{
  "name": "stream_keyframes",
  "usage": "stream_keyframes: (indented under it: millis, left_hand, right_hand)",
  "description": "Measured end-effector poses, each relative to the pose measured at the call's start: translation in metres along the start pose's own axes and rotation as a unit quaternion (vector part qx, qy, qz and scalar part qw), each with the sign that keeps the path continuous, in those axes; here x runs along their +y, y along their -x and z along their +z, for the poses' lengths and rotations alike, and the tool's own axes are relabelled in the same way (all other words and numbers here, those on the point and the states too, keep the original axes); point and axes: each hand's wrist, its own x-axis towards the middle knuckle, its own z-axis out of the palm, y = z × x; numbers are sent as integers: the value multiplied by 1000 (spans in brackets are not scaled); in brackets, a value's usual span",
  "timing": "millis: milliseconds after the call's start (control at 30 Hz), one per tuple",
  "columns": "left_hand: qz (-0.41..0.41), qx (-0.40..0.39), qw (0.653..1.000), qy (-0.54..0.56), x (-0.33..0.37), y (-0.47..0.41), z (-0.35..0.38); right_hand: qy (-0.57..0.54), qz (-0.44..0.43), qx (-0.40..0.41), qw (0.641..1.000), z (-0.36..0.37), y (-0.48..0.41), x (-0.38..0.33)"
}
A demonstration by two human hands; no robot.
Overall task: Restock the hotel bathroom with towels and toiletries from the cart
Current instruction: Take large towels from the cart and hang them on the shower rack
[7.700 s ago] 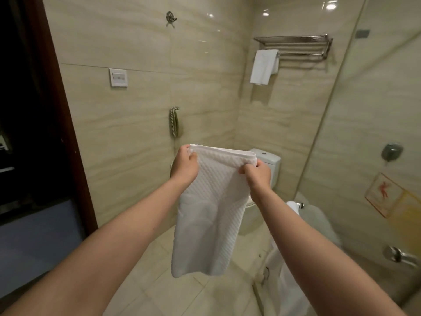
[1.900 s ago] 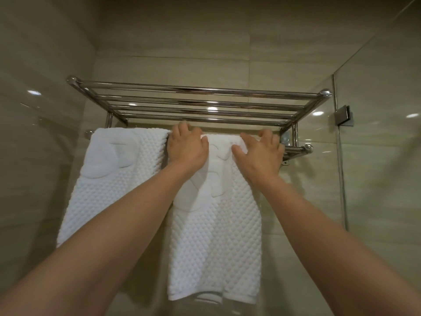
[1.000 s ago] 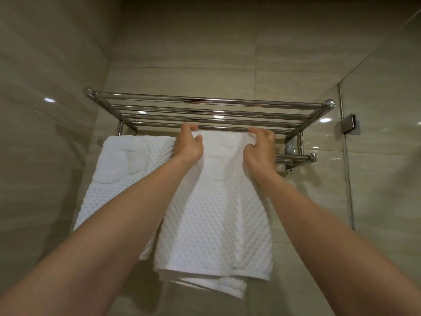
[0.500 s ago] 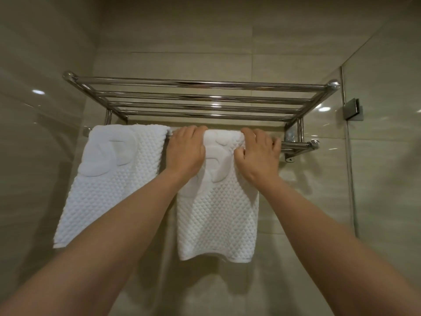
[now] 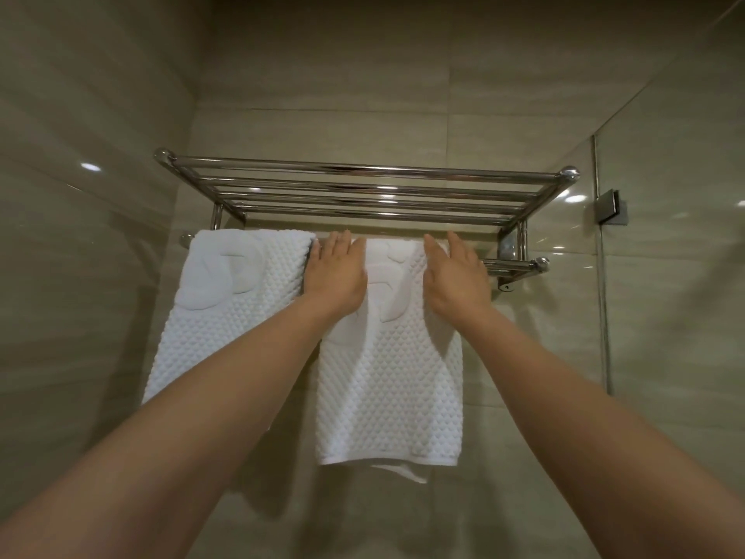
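the left grip (image 5: pixel 336 272) lies flat, fingers straight and close together, palm pressed on the top of the towel (image 5: pixel 387 377) where it folds over the rail (image 5: pixel 510 266). it closes round nothing. the right grip (image 5: pixel 455 276) is the same: open, fingers straight and pointing to twelve o'clock, resting on the towel's upper right corner and pinching nothing. the two sit side by side with a strip of white cloth showing between them.

the towel hangs from under both palms toward six o'clock. it is white, with a bumpy waffle weave and a smooth embossed patch near the top, partly covered by the palms. its front hem runs level, and a bit of the back layer peeks out below it, slightly to the right.

at nine o'clock from the left grip a second towel (image 5: pixel 225 308) of the same weave is draped over the same rail, its near edge just beside the left fingers. its lower end is hidden behind the left forearm.

at twelve o'clock, just above both, is the chrome rack (image 5: pixel 363 187), a shelf of several bars fixed to the beige tiled wall (image 5: pixel 322 74). at three o'clock stands a glass panel (image 5: pixel 665 316), with a metal clamp (image 5: pixel 612 205) on its edge at about two o'clock.
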Motion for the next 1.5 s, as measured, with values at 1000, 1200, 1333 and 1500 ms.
stream_keyframes:
  millis: [1000,1200,1333,1500]
  left_hand:
    - [-279,-141,780,542,69,311,-126]
    - [-295,-157,761,556,95,389,-191]
    - [-318,-177,754,547,119,451,-238]
    - [-332,-217,758,519,147,525,-297]
  right_hand:
    - [-360,285,-59,886,-131,329,-80]
    - [-376,286,-80,878,-192,400,-98]
    - [-390,307,-117,860,-236,466,-104]
    - [-377,349,-149,845,-287,547,-107]
